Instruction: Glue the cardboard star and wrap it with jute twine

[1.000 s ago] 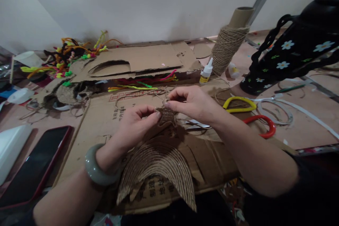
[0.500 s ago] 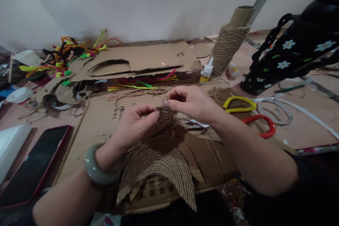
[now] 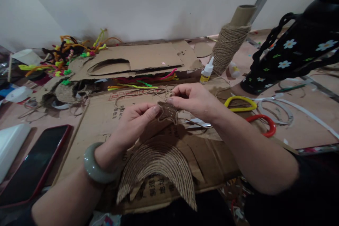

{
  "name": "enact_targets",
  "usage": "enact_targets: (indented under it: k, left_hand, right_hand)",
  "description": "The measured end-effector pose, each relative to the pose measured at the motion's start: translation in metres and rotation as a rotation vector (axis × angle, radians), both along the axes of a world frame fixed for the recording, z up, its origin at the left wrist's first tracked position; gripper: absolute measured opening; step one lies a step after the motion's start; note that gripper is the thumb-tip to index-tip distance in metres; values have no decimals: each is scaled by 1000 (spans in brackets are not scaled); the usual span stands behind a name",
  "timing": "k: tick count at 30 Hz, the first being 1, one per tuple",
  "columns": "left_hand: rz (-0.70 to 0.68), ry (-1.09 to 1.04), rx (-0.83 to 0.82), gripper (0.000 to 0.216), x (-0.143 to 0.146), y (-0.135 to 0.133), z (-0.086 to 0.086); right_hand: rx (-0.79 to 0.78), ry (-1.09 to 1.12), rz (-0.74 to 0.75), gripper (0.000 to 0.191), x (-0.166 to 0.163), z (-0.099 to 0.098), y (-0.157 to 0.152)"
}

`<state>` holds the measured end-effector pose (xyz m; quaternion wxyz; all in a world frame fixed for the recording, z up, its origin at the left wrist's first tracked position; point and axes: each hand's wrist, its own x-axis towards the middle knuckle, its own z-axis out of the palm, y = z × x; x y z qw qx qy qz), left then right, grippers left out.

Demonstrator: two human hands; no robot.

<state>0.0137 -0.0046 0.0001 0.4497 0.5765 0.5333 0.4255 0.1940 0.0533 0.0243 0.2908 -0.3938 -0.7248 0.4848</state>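
Note:
My left hand (image 3: 135, 122) and my right hand (image 3: 194, 100) meet above a flattened cardboard sheet (image 3: 106, 120). Both pinch a small brown star-shaped piece wrapped in twine (image 3: 167, 112), the left from its left edge, the right from its upper right. A loose strand of twine (image 3: 137, 93) trails away from the right fingers. Just below lies a crescent-shaped piece covered in rows of twine (image 3: 159, 162). A pale green bangle (image 3: 92, 166) circles my left wrist.
A twine spool on a cardboard tube (image 3: 229, 47) and a small glue bottle (image 3: 206, 72) stand behind. Yellow- and red-handled scissors (image 3: 249, 113) lie right. A black flowered bottle bag (image 3: 293, 51) fills the far right. Pipe cleaners (image 3: 66, 54), cut cardboard (image 3: 137, 60) and a phone (image 3: 37, 164) sit left.
Both hands have risen slightly with the star piece. My left fingers have straightened a little along its edge, and my right fingers have shifted closer over its top.

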Motion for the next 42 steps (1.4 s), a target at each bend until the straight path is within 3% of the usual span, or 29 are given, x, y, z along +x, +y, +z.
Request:
enact_targets:
  k: [22, 42]
  left_hand:
    - [18, -17, -41, 14, 3, -1, 1]
    - [1, -79, -26, 18, 2, 1, -2]
  right_hand:
    - [-16, 38, 22, 15, -5, -1, -3]
    - [-23, 67, -5, 19, -5, -2, -2]
